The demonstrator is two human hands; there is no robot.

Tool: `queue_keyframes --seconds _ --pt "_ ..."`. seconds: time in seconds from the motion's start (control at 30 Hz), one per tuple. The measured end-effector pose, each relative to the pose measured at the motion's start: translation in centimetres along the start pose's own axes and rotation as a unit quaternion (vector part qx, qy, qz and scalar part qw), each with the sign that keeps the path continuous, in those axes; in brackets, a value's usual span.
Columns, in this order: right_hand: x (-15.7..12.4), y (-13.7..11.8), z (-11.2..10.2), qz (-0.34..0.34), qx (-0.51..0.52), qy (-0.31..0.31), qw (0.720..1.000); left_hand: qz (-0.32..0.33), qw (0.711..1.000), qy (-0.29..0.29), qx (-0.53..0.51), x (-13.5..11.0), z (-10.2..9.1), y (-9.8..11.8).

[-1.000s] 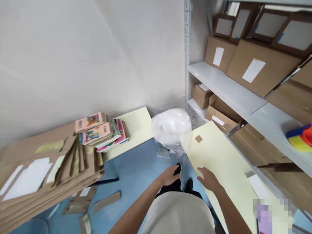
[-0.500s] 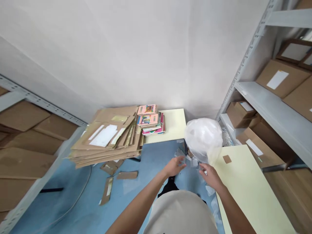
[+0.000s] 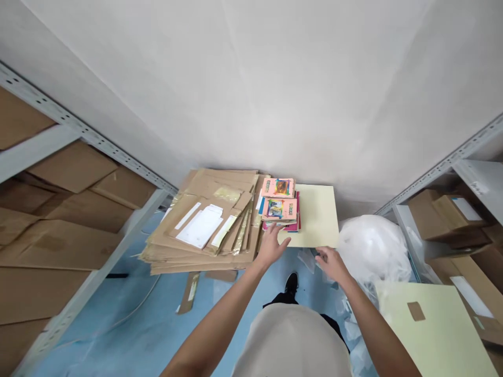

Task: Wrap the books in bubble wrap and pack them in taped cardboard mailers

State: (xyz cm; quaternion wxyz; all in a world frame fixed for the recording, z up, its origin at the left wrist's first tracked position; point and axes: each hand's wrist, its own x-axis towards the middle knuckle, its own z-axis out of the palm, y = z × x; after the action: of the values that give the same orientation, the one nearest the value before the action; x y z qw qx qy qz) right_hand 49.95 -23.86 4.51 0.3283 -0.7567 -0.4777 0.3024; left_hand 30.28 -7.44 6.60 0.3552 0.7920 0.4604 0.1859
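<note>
While the left grip (image 3: 272, 247) hovers, the books (image 3: 280, 208) lie just beyond

My bare left hand (image 3: 272, 245), fingers parted, is at the near edge of the stacked pink-covered paper books (image 3: 280, 208); contact cannot be determined. My bare right hand (image 3: 332, 263), loosely curled, lies near the front-right corner of the pale-yellow rectangular tabletop (image 3: 319, 212). Left of the books: flattened brown cardboard boxes (image 3: 167, 250), piled. Right of the tabletop: a bulging translucent-white plastic bag (image 3: 373, 246).

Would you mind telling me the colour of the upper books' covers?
The covers are pale pink around multicoloured pictures; the head view shows them best.
</note>
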Motion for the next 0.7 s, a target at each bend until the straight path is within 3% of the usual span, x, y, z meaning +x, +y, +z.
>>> queue_keyframes --seconds 0.13,0.3,0.53,0.7 --pt "6.2 -2.0 2.5 0.024 0.032 0.024 0.999 -0.027 0.999 0.029 -0.001 3.2 -2.0 -2.3" --pt "11.2 -3.9 4.8 0.044 0.114 0.018 0.992 -0.073 0.997 0.022 -0.032 5.7 -2.5 -2.6" --pt "12.9 -4.6 6.8 0.060 0.168 -0.018 0.984 -0.139 0.990 0.020 0.016 5.8 -3.6 -1.0" --pt "12.7 -4.5 7.0 0.074 0.210 -0.004 0.975 -0.139 0.990 0.011 0.016 4.7 -3.8 -0.4"
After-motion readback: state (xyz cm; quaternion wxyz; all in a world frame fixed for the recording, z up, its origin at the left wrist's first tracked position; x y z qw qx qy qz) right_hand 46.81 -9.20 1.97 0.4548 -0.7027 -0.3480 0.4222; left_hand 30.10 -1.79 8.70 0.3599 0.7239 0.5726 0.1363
